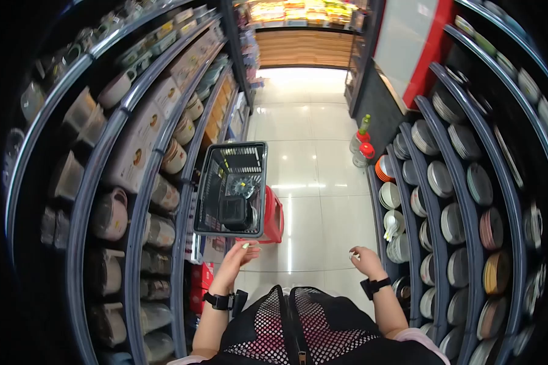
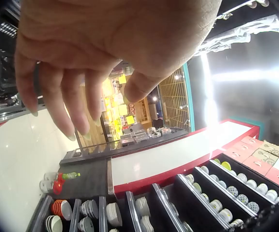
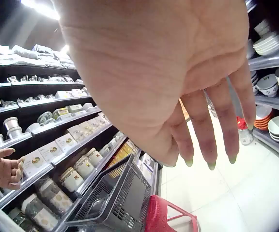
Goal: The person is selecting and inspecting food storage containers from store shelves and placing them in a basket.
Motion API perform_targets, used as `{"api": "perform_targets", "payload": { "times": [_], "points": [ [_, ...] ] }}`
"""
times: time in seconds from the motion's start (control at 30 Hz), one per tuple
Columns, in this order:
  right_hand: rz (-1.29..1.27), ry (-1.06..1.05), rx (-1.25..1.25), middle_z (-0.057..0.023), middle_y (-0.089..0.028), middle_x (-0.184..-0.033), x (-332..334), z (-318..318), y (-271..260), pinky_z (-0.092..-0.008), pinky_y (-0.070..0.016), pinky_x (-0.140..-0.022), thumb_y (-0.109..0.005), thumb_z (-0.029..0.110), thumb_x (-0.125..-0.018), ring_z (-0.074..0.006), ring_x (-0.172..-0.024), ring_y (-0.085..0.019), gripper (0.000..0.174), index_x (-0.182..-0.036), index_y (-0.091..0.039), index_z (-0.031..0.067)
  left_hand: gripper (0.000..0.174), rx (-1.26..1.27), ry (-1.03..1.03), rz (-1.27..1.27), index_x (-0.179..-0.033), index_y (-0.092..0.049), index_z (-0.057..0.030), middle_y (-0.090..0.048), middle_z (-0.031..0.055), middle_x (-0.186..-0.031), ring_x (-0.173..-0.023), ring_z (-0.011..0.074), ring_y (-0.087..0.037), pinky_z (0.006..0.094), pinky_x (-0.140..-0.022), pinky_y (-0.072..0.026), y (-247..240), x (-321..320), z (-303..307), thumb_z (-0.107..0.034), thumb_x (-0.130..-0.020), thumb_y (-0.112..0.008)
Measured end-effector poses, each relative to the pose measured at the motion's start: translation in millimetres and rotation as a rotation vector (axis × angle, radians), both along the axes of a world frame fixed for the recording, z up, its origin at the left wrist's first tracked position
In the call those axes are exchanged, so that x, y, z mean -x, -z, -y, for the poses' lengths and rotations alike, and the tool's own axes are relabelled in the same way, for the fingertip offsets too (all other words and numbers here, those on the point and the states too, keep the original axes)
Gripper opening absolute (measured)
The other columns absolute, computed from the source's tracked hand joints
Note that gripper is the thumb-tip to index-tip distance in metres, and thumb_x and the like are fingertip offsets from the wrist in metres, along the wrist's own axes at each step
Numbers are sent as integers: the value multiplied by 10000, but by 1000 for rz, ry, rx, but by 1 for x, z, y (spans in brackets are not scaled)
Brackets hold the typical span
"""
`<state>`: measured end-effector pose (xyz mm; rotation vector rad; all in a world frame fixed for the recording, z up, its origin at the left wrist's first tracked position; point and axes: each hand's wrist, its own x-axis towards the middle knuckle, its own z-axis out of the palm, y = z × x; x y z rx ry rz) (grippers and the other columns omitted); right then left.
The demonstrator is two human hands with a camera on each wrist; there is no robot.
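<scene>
red-topped bottles (image 1: 366,150) stood near the tiled floor's (image 1: 335,173) right edge, stacked plates (image 1: 452,222) lined the right shelves' (image 1: 474,249) front edges, printed boxes (image 1: 134,149) sat along a left shelf's edge, a wood-fronted counter (image 1: 304,48) stood beyond

A zippered black mesh top (image 1: 293,334) is worn — with black wristbands (image 1: 220,300).

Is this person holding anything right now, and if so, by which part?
Nothing is held: the left hand is empty, near the dark basket, and the right hand is empty too.
</scene>
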<state>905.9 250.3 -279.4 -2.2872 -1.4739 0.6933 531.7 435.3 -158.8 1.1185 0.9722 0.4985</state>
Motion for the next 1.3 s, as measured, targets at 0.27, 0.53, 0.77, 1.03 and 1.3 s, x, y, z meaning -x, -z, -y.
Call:
{"api": "perform_targets", "payload": {
  "times": [0.27,0.53,0.77,1.03,1.3],
  "points": [
    [-134,-288,76,-122,-685,-993,44,-88,17,-408,-525,-806,-629,209,-834,-313,-922,-654,255,-1061,-657,98,372,154,-49,-78,-1285,-542,-78,-641,64,-1147,-1080,148,-597,284,-961,-411,14,13,-7,-301,-1014,-420],
    [-77,-558,16,-111,-682,-928,94,-240,9,-416,-523,-759,-626,190,-828,-298,-872,-653,206,-1007,-656,93,383,253,-293,-156,-1261,-552,-78,-644,53,-1149,-1064,135,-598,284,-931,-414,105,51,-77,-339,-1006,-435],
    [81,-597,-55,-116,-672,-908,129,-369,-9,-428,-507,-781,-658,175,-797,-314,-856,-639,227,-1004,-648,81,418,317,-313,-121,-1257,-564,-97,-645,63,-1171,-1046,139,-603,295,-926,-415,129,50,-140,-399,-995,-442],
    [280,-757,29,-125,-600,-1102,156,-465,15,-446,-478,-885,-767,194,-673,-322,-1033,-584,645,-1259,-517,95,293,237,-473,65,-1198,-557,8,-628,115,-1128,-1042,174,-608,299,-907,-475,115,49,-162,-186,-999,-464],
    [588,-1073,516,-161,-200,-1569,198,-608,121,-583,-397,-1010,-878,436,-596,-438,-1364,-333,1211,-1533,-127,278,305,449,-1031,-72,-1198,-566,11,-619,100,-1164,-1064,189,-599,320,-957,-461,107,41,-98,-184,-996,-447]
  ]
}}
